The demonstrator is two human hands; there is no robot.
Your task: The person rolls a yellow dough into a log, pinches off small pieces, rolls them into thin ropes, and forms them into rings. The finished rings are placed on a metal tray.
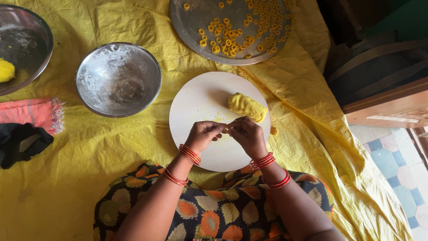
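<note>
Yellow dough, a small piece (227, 129), is being pinched between the left hand (203, 135) and right hand (248, 135) above a round white board (196, 100), near a yellow dough lump (246, 106).

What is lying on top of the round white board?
On the round white board lies a lump of yellow dough and some yellow crumbs. The left hand and right hand pinch a small dough piece above it, covering part of the board.
</note>
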